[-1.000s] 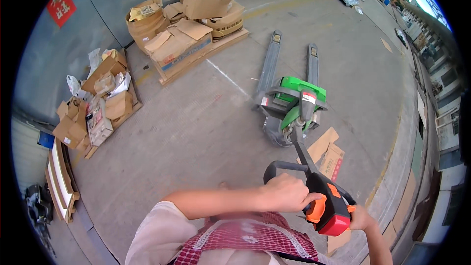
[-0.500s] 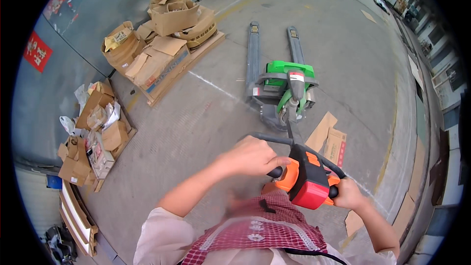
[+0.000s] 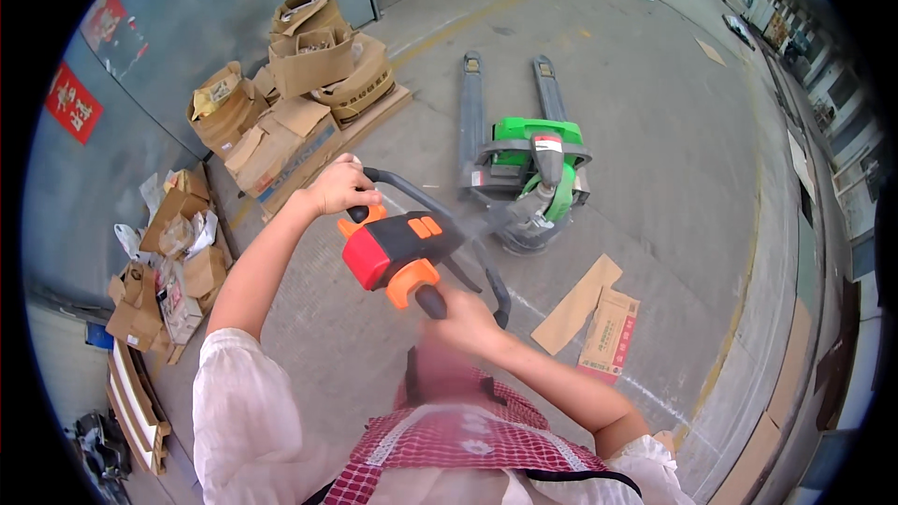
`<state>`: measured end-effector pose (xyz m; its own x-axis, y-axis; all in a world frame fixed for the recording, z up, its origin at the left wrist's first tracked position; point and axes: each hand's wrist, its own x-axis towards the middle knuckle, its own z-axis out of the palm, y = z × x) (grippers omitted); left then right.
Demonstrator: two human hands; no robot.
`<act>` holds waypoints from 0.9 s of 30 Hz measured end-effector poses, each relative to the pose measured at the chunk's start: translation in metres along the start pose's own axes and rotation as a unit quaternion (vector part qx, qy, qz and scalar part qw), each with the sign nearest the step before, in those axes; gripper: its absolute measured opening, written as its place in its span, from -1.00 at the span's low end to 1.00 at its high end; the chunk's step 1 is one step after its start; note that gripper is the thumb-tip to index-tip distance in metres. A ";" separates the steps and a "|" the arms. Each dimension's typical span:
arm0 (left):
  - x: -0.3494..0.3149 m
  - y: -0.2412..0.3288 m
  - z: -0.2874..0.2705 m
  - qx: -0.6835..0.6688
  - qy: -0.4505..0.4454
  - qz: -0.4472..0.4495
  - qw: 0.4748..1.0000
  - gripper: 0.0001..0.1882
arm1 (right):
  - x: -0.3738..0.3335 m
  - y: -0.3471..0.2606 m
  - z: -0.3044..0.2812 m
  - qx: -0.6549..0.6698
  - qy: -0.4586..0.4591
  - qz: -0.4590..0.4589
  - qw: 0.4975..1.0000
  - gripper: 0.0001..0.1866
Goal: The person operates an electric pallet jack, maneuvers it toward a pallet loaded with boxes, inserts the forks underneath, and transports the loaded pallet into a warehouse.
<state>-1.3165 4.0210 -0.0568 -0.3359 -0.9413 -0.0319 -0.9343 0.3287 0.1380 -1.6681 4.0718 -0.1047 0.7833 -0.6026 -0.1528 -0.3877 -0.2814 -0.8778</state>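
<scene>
A green and grey electric pallet jack (image 3: 506, 134) stands before me, its two forks (image 3: 472, 112) pointing away along the floor. Its tiller handle (image 3: 398, 241), black with a red end and orange levers, is swung over to the left. My left hand (image 3: 339, 187) is closed around the far-left grip, with its thumb near an orange lever. Around the nearer grip, whose black end sticks out beside the other orange lever, my right hand (image 3: 465, 320) is wrapped. The tiller's shaft is smeared by motion. The forks carry nothing.
A pallet (image 3: 379, 115) of open cartons and sacks stands at the left by a grey metal door (image 3: 187, 47). Nearer stands another pile of boxes (image 3: 203, 266). Flattened cardboard (image 3: 608, 332) lies on the floor to the right. A kerb (image 3: 725, 383) runs along the right side.
Both my hands have swung the tiller handle from right of centre over to the left, turning its head. The pallet jack's body has shifted only slightly in view.
</scene>
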 end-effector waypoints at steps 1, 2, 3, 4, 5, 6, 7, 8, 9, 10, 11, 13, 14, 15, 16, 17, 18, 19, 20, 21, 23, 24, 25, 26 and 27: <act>0.018 -0.004 -0.002 -0.002 0.002 -0.003 1.000 -0.42 | 0.008 0.005 -0.010 0.003 0.020 -0.008 1.000 -0.47; 0.038 -0.008 -0.003 -0.009 0.003 0.006 1.000 -0.40 | 0.016 0.010 -0.021 0.006 0.040 -0.014 0.999 -0.47; 0.060 -0.013 -0.005 -0.018 0.004 0.017 1.000 -0.39 | 0.025 0.016 -0.034 0.003 0.039 -0.013 0.999 -0.47; 0.083 -0.018 -0.009 -0.010 0.005 0.018 1.000 -0.39 | 0.033 0.022 -0.049 0.001 0.059 -0.023 0.998 -0.47; 0.106 -0.024 -0.011 -0.013 0.007 0.019 1.000 -0.39 | 0.042 0.028 -0.066 -0.001 0.080 -0.033 0.996 -0.47; 0.127 -0.030 -0.017 -0.018 0.012 0.031 0.999 -0.39 | 0.049 0.029 -0.082 -0.009 0.089 -0.019 0.996 -0.48; 0.149 -0.032 -0.025 -0.024 0.016 0.043 0.999 -0.39 | 0.057 0.028 -0.101 -0.009 0.090 -0.014 0.996 -0.48; 0.173 -0.034 -0.032 -0.050 -0.021 0.023 0.998 -0.40 | 0.063 0.025 -0.121 -0.027 0.087 0.014 0.996 -0.50; 0.192 -0.036 -0.021 -0.064 0.033 0.038 0.997 -0.43 | 0.069 0.025 -0.143 -0.046 0.088 0.044 0.994 -0.52; 0.214 -0.030 -0.017 -0.079 0.033 0.031 0.996 -0.44 | 0.073 0.027 -0.161 -0.072 0.105 0.064 0.990 -0.55; 0.239 -0.025 -0.015 -0.094 0.032 0.024 0.995 -0.45 | 0.077 0.032 -0.178 -0.096 0.121 0.085 0.984 -0.57; 0.292 -0.020 -0.021 -0.116 0.011 0.037 0.992 -0.38 | 0.089 0.057 -0.216 -0.146 0.154 0.117 0.970 -0.66; 0.319 -0.017 -0.025 -0.133 -0.002 0.042 0.990 -0.31 | 0.096 0.064 -0.240 -0.152 0.172 0.131 0.964 -0.68; 0.347 -0.009 -0.030 -0.139 -0.015 0.053 0.989 -0.31 | 0.100 0.070 -0.267 -0.156 0.192 0.148 0.958 -0.70; 0.372 -0.003 -0.034 -0.116 -0.029 0.055 0.991 -0.28 | 0.104 0.080 -0.288 -0.178 0.204 0.167 0.948 -0.71; 0.397 0.004 -0.038 -0.091 -0.044 0.056 0.993 -0.25 | 0.106 0.089 -0.309 -0.198 0.215 0.186 0.938 -0.72; 0.421 0.006 -0.037 -0.075 -0.050 0.066 0.994 -0.21 | 0.111 0.096 -0.329 -0.196 0.209 0.204 0.936 -0.71; 0.444 0.009 -0.031 -0.059 -0.055 0.077 0.994 -0.18 | 0.112 0.104 -0.349 -0.195 0.204 0.224 0.933 -0.68; 0.462 0.016 -0.023 -0.097 -0.035 0.092 0.990 -0.13 | 0.112 0.118 -0.366 -0.191 0.206 0.232 0.931 -0.66; 0.479 0.025 -0.016 -0.094 -0.033 0.104 0.990 -0.30 | 0.108 0.133 -0.381 -0.186 0.208 0.242 0.929 -0.63; 0.505 0.050 -0.021 -0.094 -0.026 0.092 0.991 -0.28 | 0.098 0.157 -0.410 -0.197 0.248 0.237 0.919 -0.62; 0.521 0.054 -0.023 -0.097 0.003 0.080 0.992 -0.26 | 0.098 0.153 -0.428 -0.196 0.262 0.221 0.919 -0.63; 0.534 0.061 -0.032 -0.100 0.032 0.068 0.992 -0.24 | 0.098 0.145 -0.447 -0.194 0.277 0.206 0.918 -0.63; 0.545 0.067 -0.041 -0.130 0.051 0.051 0.989 -0.22 | 0.099 0.143 -0.464 -0.198 0.286 0.195 0.917 -0.66; 0.557 0.068 -0.054 -0.095 0.067 0.041 0.992 -0.20 | 0.100 0.140 -0.478 -0.196 0.285 0.198 0.917 -0.66</act>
<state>-1.5606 3.5149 -0.0116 -0.3798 -0.9175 0.1178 -0.8603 0.3972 0.3197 -1.8767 3.6149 -0.0257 0.2046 -0.9767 -0.0648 -0.8197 -0.1347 -0.5568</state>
